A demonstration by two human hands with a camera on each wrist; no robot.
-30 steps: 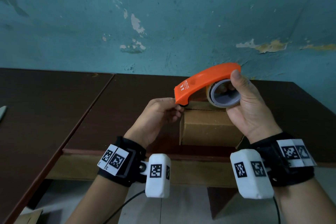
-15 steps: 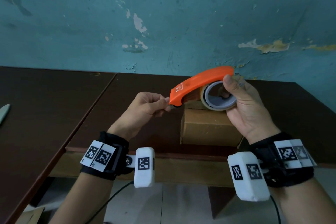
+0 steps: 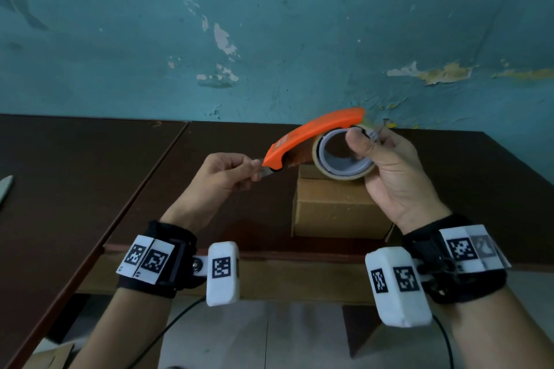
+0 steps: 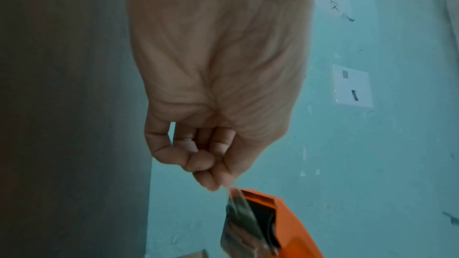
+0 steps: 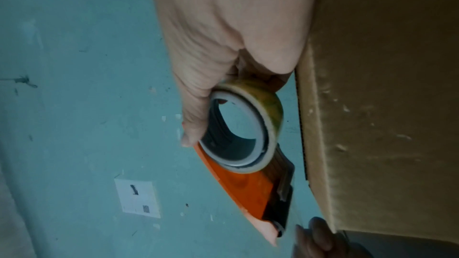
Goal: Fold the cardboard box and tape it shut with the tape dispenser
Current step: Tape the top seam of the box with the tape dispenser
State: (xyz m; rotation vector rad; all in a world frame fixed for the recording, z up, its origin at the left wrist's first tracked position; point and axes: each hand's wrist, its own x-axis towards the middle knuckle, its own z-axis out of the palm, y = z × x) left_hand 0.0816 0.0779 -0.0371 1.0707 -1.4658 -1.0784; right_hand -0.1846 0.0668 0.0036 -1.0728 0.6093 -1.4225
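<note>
A closed brown cardboard box (image 3: 335, 210) sits near the front edge of the dark table (image 3: 209, 219). My right hand (image 3: 386, 171) grips the orange tape dispenser (image 3: 311, 133) by its tape roll (image 3: 344, 165), held just above the box top. My left hand (image 3: 230, 174) pinches the clear tape end (image 4: 229, 193) at the dispenser's nose, thumb against forefinger. In the right wrist view the tape roll (image 5: 246, 128) and the orange dispenser (image 5: 250, 189) lie beside the box side (image 5: 372, 105). The left wrist view shows the dispenser's nose (image 4: 268, 223) just past my fingertips.
A teal wall with peeling paint (image 3: 269, 39) stands behind the table. A second dark table (image 3: 60, 189) adjoins on the left, with a pale object (image 3: 4, 192) at its far left edge. A cardboard scrap (image 3: 51, 356) lies on the floor below.
My left hand has drawn left and slightly away from the dispenser's nose, pinching the tape end. The dispenser has tilted and shifted a little to the left over the box.
</note>
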